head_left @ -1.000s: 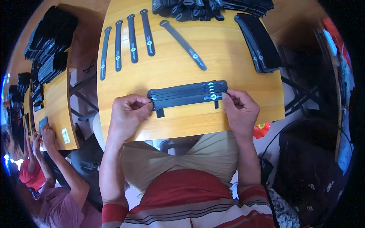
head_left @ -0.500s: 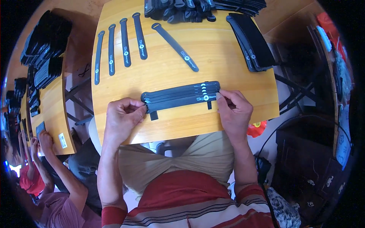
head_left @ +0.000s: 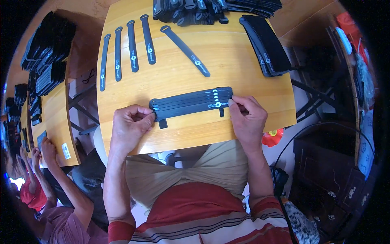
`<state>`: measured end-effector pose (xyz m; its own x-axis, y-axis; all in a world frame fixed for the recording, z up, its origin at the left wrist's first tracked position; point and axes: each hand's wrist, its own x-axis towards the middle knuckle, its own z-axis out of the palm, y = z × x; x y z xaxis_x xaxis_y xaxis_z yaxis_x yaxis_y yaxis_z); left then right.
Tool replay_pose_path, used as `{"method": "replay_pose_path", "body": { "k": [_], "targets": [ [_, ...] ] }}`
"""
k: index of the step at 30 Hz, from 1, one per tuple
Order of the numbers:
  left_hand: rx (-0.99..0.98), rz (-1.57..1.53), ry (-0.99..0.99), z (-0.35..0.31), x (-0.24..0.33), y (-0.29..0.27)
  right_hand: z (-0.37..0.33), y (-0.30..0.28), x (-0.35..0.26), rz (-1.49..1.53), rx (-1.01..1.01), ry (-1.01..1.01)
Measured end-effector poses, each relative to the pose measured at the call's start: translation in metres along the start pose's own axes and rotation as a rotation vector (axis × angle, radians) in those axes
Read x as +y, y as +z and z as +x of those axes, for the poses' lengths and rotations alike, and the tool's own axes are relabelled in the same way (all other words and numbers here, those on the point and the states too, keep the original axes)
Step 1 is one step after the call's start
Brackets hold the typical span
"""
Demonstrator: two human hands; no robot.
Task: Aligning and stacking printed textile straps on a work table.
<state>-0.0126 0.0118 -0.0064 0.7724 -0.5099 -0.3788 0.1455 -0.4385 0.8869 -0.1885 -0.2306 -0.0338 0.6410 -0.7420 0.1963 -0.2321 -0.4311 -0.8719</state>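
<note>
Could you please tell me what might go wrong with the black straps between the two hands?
The fanned stack of flat black straps is held at its ends by the bare left hand and bare right hand, so its overlapping layers might slip out of line. The two small black rectangular tabs past its near edge could snag or fold under.

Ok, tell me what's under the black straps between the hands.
Two black tabs show past the near edge of the straps, against the wooden tabletop; the rest beneath is covered.
</note>
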Motion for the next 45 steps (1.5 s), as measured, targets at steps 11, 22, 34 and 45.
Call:
{"method": "replay_pose_path", "body": {
  "k": [11, 22, 34, 45],
  "targets": [
    [-0.002, 0.014, 0.008, 0.000, 0.000, -0.001, 0.001, 0.000, -0.005, -0.038, 0.002, -0.013],
    [-0.027, 0.001, 0.050, 0.002, -0.003, -0.001, 0.002, 0.001, -0.005, -0.039, 0.007, 0.003],
    [-0.026, 0.005, 0.075, 0.002, -0.002, 0.000, 0.012, -0.006, -0.004, -0.125, -0.087, -0.064],
    [0.042, 0.273, 0.151, -0.002, 0.002, -0.005, 0.017, -0.005, 0.003, -0.211, -0.103, -0.147]
  ]
}}
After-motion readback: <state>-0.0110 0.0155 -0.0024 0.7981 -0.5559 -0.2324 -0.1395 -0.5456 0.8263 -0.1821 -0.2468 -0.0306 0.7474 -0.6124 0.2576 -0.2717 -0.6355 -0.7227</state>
